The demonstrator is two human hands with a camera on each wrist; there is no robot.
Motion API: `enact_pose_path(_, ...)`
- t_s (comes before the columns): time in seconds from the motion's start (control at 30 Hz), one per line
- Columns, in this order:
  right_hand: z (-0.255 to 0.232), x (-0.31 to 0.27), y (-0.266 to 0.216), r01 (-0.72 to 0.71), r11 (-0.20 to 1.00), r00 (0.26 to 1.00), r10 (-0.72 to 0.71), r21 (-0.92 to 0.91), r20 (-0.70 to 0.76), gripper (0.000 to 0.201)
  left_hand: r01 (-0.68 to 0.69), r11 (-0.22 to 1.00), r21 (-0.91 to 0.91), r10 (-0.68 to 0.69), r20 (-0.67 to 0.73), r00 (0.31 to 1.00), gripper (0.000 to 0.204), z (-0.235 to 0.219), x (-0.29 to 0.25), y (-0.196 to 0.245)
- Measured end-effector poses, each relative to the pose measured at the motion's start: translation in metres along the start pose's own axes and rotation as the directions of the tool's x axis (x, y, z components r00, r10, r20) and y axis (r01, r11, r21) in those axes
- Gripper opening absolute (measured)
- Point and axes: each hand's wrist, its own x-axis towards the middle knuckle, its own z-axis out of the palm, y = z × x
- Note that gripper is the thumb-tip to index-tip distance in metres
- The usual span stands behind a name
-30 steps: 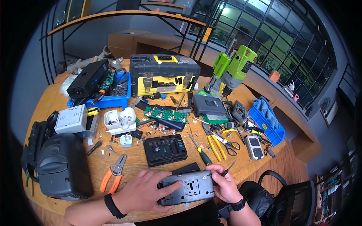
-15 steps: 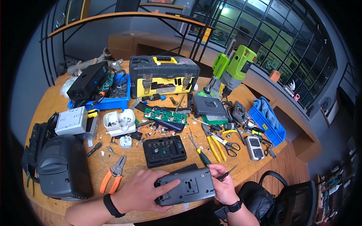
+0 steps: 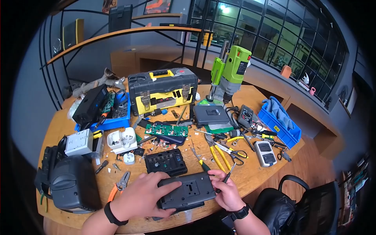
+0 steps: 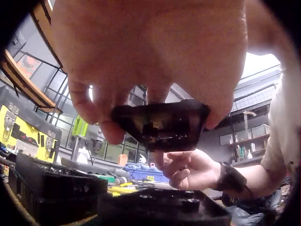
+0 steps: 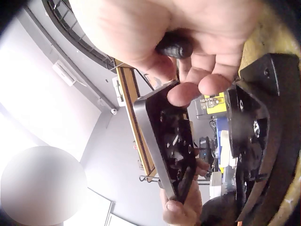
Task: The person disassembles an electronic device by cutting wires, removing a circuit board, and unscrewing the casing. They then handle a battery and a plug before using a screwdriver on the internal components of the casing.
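Observation:
My left hand (image 3: pixel 143 194) grips the left end of a dark plastic housing cover (image 3: pixel 203 187), its fingers across the flat face and its thumb at the near edge. At the cover's right end, my right hand (image 3: pixel 228 194) holds a slim screwdriver (image 3: pixel 231 170) with its shaft pointing up, while its fingers touch the cover's edge. In the right wrist view the screwdriver's black handle end (image 5: pixel 175 45) shows in the palm, and the cover's hollow inside (image 5: pixel 174 141) is visible. Beneath the cover lies a matching black housing part (image 5: pixel 258 136), mostly hidden in the head view.
A black electronic module (image 3: pixel 166 161) lies just beyond the cover. Orange-handled wire strippers (image 3: pixel 122 182) are beside my left hand; yellow-handled pliers (image 3: pixel 219 154) and scissors (image 3: pixel 235 152) lie further right. Behind stand a green circuit board (image 3: pixel 166 130), a toolbox (image 3: pixel 162 92) and a drill press (image 3: pixel 231 72).
Both hands have moved the cover away from the near edge, over the lower black part. The head view has shifted, and the screwdriver shaft points more steeply upward.

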Motion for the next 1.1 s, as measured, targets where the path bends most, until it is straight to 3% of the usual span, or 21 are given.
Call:
enact_pose_path(0.17,-0.016,-0.005,-0.003,0.03,0.998,0.998,-0.026,0.061,-0.06,0.041,0.016,1.0,0.013,-0.018,0.101,0.995,0.073,-0.014,0.027,0.008)
enact_pose_path(0.23,-0.026,-0.009,-0.003,0.033,0.986,0.998,-0.043,0.163,0.056,0.044,0.03,0.998,-0.057,-0.02,0.169,0.985,0.071,-0.013,0.038,0.004)
enact_pose_path(0.37,-0.032,-0.011,0.001,0.052,0.968,0.994,-0.074,0.245,0.082,0.047,0.0,0.997,-0.083,0.015,0.189,0.982,0.069,-0.008,0.056,-0.008)
enact_pose_path(0.47,-0.023,-0.01,0.001,0.055,0.959,0.995,-0.077,0.277,0.066,0.05,0.104,0.983,-0.151,-0.061,0.27,0.961,0.067,-0.009,0.067,-0.014)
enact_pose_path(0.63,-0.015,0.003,0.003,0.112,0.978,0.994,-0.108,0.177,-0.035,0.056,0.15,0.968,-0.201,-0.09,0.28,0.956,0.064,-0.009,0.076,-0.026)
enact_pose_path(0.83,-0.017,0.02,0.007,0.128,0.976,0.992,-0.128,0.176,-0.014,0.055,0.195,0.927,-0.32,-0.097,0.297,0.95,0.062,-0.005,0.082,-0.05)
enact_pose_path(1.1,-0.015,0.029,0.011,0.12,0.988,0.993,-0.119,0.097,-0.015,0.055,0.197,0.923,-0.33,-0.099,0.292,0.951,0.058,0.001,0.078,-0.063)
